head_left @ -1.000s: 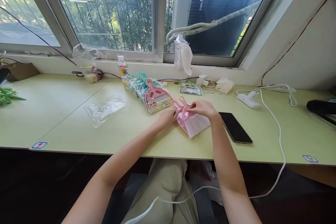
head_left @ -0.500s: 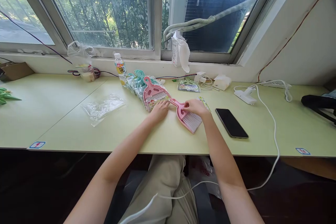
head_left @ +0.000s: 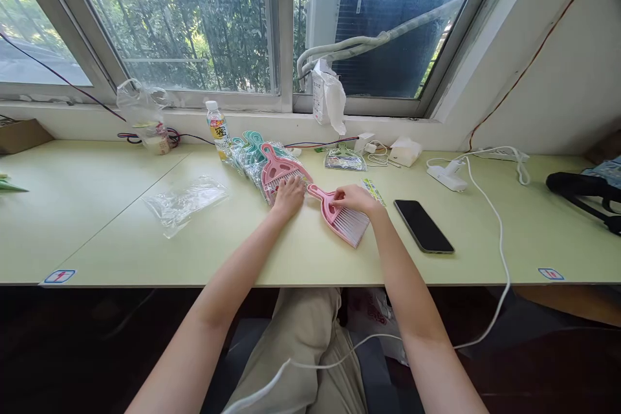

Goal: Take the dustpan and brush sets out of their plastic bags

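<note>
Right hand (head_left: pixel 356 197) pinching pink brush (head_left: pixel 353 223) between thumb and fingers; brush resting on pink dustpan (head_left: pixel 316 191), lying on table (head_left: pixel 233 252) (taking dustpan as clock's centre); left hand (head_left: pixel 290 195) touching wrapped pink set (head_left: pixel 281 168) at ten o'clock, cannot tell whether gripping; bottle (head_left: pixel 218 130) standing farther off, also ten; clear bag (head_left: pixel 187 204) lying at nine; wrapped green set (head_left: pixel 345 158) lying at twelve; label card (head_left: pixel 373 191) lying at two; phone (head_left: pixel 424 226) lying at three.
</note>
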### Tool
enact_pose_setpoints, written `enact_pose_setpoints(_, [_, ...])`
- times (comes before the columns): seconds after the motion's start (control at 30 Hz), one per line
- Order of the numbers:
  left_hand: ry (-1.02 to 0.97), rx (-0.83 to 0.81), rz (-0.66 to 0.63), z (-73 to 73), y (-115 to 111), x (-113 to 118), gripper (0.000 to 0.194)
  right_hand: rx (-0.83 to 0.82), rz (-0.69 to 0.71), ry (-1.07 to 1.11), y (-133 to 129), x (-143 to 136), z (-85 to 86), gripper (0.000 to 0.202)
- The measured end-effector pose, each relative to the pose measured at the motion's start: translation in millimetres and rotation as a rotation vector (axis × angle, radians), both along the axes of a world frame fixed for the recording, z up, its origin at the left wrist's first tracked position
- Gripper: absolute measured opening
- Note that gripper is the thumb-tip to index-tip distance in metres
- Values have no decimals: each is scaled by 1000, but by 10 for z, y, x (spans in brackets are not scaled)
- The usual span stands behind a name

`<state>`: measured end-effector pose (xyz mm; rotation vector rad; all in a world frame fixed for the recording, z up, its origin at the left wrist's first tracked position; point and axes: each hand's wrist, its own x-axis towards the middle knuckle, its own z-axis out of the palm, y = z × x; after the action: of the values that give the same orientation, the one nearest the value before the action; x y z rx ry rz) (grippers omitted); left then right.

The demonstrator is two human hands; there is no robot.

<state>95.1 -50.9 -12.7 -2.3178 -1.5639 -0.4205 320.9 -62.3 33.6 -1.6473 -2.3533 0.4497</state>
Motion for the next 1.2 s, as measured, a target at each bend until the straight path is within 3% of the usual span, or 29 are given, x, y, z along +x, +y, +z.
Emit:
enact_pose_setpoints(0.17, [-31,37,99,-18,43,-22,49,-28,83,40,1,-26,-13,23])
enact_pose_setpoints(0.33, [-81,110,114,13,10,-54,54,-33,133,78,-10,-56,-23,23])
enact_pose_setpoints(0.4, [-97,148,39,64,-20,-65,55,-30,150,86,-5,-63,-34,23])
enact_pose_setpoints(0.53, [-52,112,-252,189,-115,-104,50,-33,159,94,2,-71,-57,23])
enact_pose_setpoints(0.67, [39,50,-400,269,-234,-152,52,-31,150,103,6,-70,-73,25])
enact_pose_setpoints(0.97, [168,28,-454,179,-282,-95,33,-32,176,180,14,-89,-101,24])
enact_pose_setpoints(1.2, [163,27,-518,111,-264,-113,34,-27,180,198,10,-123,-120,20])
